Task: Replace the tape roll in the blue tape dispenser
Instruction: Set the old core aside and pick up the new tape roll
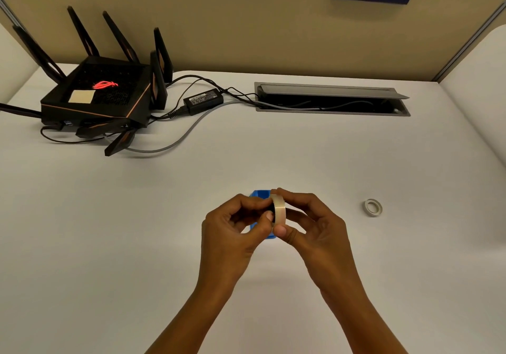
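A pale tape roll stands on edge between my two hands above the white desk. My right hand pinches its rim with thumb below and fingers above. My left hand presses fingertips against the roll's dark centre from the left. The blue tape dispenser lies on the desk right behind and under my hands; only small blue parts of it show. A second, thin tape roll lies flat on the desk to the right, apart from my hands.
A black router with tall antennas stands at the back left, with a power brick and cables running to an open cable tray in the desk. A beige partition wall stands behind.
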The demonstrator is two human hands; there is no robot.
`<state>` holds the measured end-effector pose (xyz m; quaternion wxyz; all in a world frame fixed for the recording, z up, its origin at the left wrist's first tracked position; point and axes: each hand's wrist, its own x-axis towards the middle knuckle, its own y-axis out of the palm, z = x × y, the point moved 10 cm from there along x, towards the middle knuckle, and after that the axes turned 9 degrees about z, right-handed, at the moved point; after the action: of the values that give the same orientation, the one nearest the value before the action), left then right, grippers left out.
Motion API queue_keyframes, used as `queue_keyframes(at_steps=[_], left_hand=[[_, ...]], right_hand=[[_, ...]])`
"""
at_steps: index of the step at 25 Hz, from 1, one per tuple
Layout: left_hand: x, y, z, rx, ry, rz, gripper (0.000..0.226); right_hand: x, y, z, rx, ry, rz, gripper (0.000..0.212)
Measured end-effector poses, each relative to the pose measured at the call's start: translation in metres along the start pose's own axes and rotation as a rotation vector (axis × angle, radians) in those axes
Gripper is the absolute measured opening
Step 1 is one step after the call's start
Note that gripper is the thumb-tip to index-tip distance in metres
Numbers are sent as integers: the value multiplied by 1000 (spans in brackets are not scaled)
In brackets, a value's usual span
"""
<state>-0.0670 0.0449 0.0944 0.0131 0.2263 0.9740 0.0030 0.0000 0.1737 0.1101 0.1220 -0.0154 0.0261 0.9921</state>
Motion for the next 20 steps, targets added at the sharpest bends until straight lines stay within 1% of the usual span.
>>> queue_keyframes(at_steps=[2, 5, 7, 12, 20], left_hand=[[0, 0, -2, -18, -8, 12, 17], [2, 6, -1, -104, -48, 102, 28], [3, 9, -1, -117, -61, 136, 32], [5, 8, 1, -81, -59, 130, 27], [2, 12, 6, -16, -9, 104, 31]], right_hand=[[1, -2, 3, -7, -6, -7, 42], [2, -5, 6, -22, -16, -30, 43], [2, -7, 7, -15, -21, -40, 43], [2, -5, 4, -65, -11, -32, 43], [0, -3, 1, -14, -11, -34, 41]])
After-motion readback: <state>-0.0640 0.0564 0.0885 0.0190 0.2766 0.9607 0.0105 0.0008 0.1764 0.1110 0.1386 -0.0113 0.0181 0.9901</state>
